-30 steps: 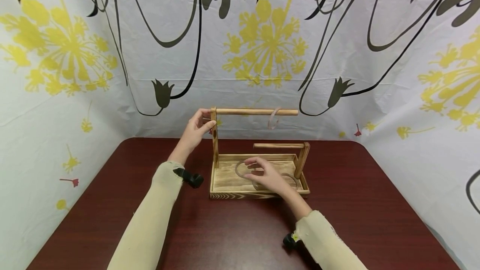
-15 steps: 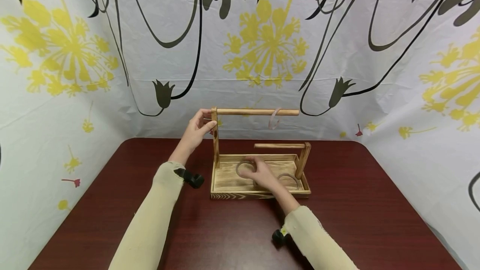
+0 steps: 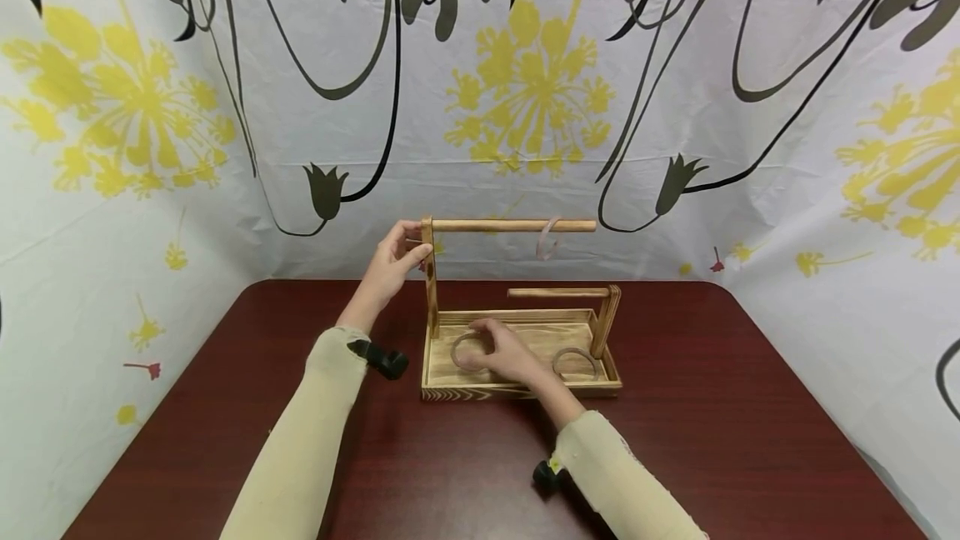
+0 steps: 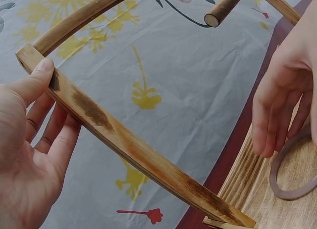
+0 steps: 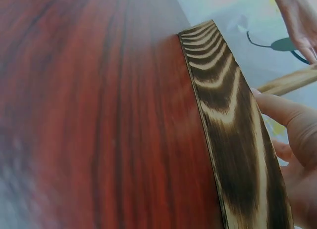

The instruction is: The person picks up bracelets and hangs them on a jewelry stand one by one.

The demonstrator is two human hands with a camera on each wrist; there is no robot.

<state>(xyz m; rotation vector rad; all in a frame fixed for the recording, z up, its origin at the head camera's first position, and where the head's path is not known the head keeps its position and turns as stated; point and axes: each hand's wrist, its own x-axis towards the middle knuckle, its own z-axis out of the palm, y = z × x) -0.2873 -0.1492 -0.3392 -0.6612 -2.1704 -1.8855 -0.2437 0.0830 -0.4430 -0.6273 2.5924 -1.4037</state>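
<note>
Wooden rack (image 3: pixel 450 395), both hands busy

Left hand (image 3: pixel 392 261) has the tall post (image 4: pixel 124 135) pinched between thumb and fingers, right hand (image 3: pixel 510 351) pinches a greyish ring (image 4: pixel 292 194) down in the tray (image 3: pixel 547 332), and from where I'm standing there's a second ring (image 3: pixel 574 350) lying by the short post (image 3: pixel 606 323) plus a pinkish ring (image 3: pixel 541 245) hanging off the top bar (image 3: pixel 487 225)

Glossy red-brown table (image 3: pixel 435 465) before a pale backdrop (image 3: pixel 442 119), probably cloth, with yellow and grey flowers (image 3: pixel 534 83).
</note>
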